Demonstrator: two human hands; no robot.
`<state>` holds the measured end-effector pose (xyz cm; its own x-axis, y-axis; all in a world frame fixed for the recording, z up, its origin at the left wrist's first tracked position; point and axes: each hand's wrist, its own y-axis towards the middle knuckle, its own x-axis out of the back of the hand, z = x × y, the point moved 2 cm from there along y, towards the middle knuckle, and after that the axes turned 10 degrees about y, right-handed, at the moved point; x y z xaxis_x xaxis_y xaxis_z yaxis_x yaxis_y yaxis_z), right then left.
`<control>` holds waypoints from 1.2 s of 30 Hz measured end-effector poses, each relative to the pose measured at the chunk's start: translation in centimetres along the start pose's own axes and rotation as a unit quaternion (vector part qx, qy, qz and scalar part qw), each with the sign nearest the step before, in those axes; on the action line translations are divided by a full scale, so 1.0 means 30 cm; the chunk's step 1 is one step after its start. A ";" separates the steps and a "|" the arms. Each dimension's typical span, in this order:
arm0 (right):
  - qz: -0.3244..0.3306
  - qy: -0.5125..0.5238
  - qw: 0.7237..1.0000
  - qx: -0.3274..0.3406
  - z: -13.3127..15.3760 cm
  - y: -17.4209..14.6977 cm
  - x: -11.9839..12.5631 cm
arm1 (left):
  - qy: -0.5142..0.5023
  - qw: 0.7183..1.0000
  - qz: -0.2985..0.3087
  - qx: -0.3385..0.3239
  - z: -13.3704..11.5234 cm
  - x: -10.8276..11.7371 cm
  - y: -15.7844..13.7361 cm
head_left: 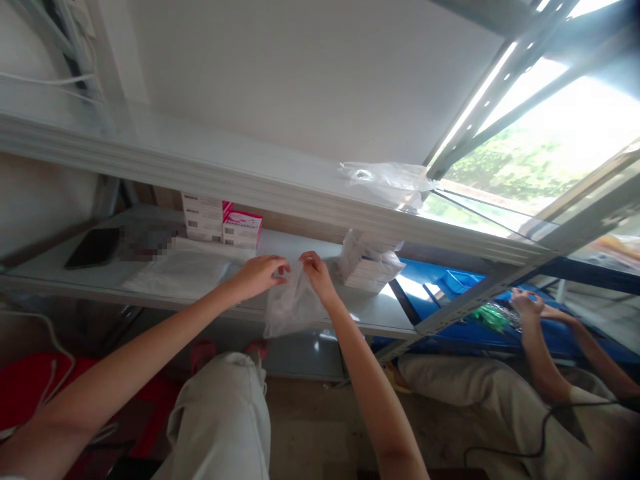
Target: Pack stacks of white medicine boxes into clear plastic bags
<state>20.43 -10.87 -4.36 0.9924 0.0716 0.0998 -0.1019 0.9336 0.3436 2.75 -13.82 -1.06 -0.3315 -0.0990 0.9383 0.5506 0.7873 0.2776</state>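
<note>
A clear plastic bag [290, 310] hangs over the front edge of the lower shelf, between my hands. My right hand [319, 273] pinches its upper edge with thumb and fingers. At the bag's upper left is my left hand [263, 275], fingers curled and thumb close to the film; the exact contact is hard to make out. Left of my hands, a stack of flat clear bags [187, 270] lies on the shelf [280, 243]. To the right stands a plastic-wrapped bundle of white boxes [367, 272].
White-and-pink boxes [243, 229] and a dark phone-like slab [94, 247] sit further left. An upper shelf beam [250, 193] crosses above my hands, with loose plastic film [390, 180] on it. At right, another person's hands [527, 303] work over a blue surface.
</note>
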 end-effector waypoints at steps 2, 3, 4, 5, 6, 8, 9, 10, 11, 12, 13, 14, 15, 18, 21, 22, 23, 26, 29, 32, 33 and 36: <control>0.013 -0.051 0.998 0.018 0.008 -0.016 -0.006 | 0.011 1.000 0.019 0.012 0.017 -0.013 0.015; 0.024 -0.071 0.997 0.022 0.010 -0.025 -0.006 | 0.012 1.000 0.019 0.014 0.029 -0.019 0.017; 0.036 -0.090 0.995 0.026 0.009 -0.034 -0.003 | 0.009 1.000 0.015 0.016 0.042 -0.023 0.017; 0.045 -0.109 0.993 0.028 0.008 -0.042 0.001 | 0.001 1.000 0.010 0.019 0.057 -0.026 0.015; 0.052 -0.130 0.990 0.029 0.005 -0.050 0.007 | -0.012 1.000 0.001 0.027 0.073 -0.028 0.012; 0.065 -0.166 0.983 0.030 -0.002 -0.064 0.022 | -0.051 0.997 -0.026 0.054 0.105 -0.025 0.005; 0.073 -0.177 0.981 0.033 -0.006 -0.071 0.029 | -0.075 0.994 -0.043 0.071 0.117 -0.021 0.000; 0.084 -0.180 0.979 0.036 -0.009 -0.076 0.034 | -0.098 0.989 -0.062 0.091 0.122 -0.016 -0.006; 0.096 -0.178 0.979 0.040 -0.011 -0.081 0.036 | -0.117 0.984 -0.078 0.111 0.118 -0.011 -0.013; 0.108 -0.171 0.978 0.044 -0.012 -0.085 0.036 | -0.130 0.979 -0.089 0.130 0.105 -0.007 -0.022; 0.119 -0.164 0.978 0.049 -0.011 -0.089 0.033 | -0.133 0.976 -0.091 0.143 0.083 -0.006 -0.031; 0.128 -0.157 0.978 0.054 -0.008 -0.091 0.027 | -0.123 0.977 -0.084 0.152 0.055 -0.007 -0.040; 0.135 -0.151 0.977 0.058 -0.004 -0.094 0.020 | -0.098 0.981 -0.073 0.151 0.023 -0.011 -0.048; 0.164 -0.153 0.972 0.073 0.014 -0.106 -0.004 | 0.020 0.995 -0.025 0.094 -0.049 -0.040 -0.059; 0.190 -0.233 0.949 0.097 0.022 -0.131 -0.004 | 0.085 0.995 0.003 0.053 -0.025 -0.058 -0.053; 0.191 -0.269 0.938 0.106 0.020 -0.141 0.004 | 0.090 0.995 0.001 0.051 -0.002 -0.054 -0.050; 0.188 -0.300 0.929 0.112 0.015 -0.150 0.014 | 0.091 0.994 -0.006 0.053 0.021 -0.045 -0.048; 0.186 -0.314 0.925 0.106 -0.011 -0.172 0.046 | 0.087 0.993 -0.032 0.072 0.046 -0.005 -0.057; 0.183 -0.251 0.944 0.106 -0.031 -0.175 0.048 | 0.093 0.991 -0.032 0.089 -0.025 -0.004 -0.087; 0.146 -0.182 0.962 0.140 -0.031 -0.164 0.019 | 0.078 0.994 0.004 0.078 -0.122 -0.071 -0.107; 0.132 -0.163 0.966 0.152 -0.027 -0.160 0.008 | 0.065 0.994 0.013 0.083 -0.140 -0.099 -0.107; 0.091 -0.131 0.971 0.175 -0.013 -0.154 -0.018 | -0.003 0.994 0.026 0.109 -0.138 -0.172 -0.087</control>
<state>20.41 -15.10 -6.36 0.9087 0.0891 0.4079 -0.3368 0.7339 0.5898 6.20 -17.89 -5.78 -0.3128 -0.0518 0.9484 0.3873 0.9048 0.1772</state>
